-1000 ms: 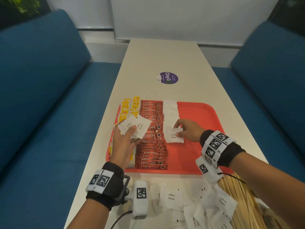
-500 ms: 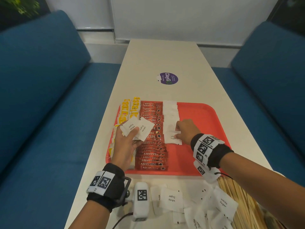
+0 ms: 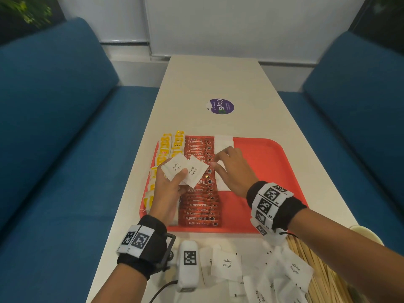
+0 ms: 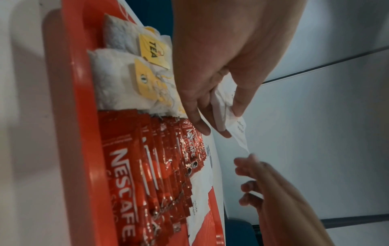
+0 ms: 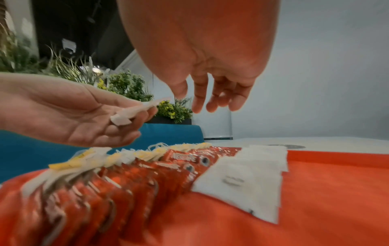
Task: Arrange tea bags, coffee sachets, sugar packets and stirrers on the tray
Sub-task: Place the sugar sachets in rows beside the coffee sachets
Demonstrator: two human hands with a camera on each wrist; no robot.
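So the left hand (image 3: 169, 189) is pinching a little fan of white sugar packets (image 3: 185, 169) between thumb and fingers, held up over the near-left part of the red tray (image 3: 273, 162). The right hand (image 3: 234, 169) is loose and empty, fingers hanging relaxed just above the column of sugar packets already laid on the tray (image 3: 223, 142), reaching toward the held ones. On the tray, left to right: yellow-tagged tea bags (image 3: 168, 147), a long row of red coffee sachets (image 3: 201, 204), then the sugar. More loose sugar packets (image 3: 227, 263) and wooden stirrers (image 3: 321, 265) sit on the desk (image 3: 218, 79) at the near edge
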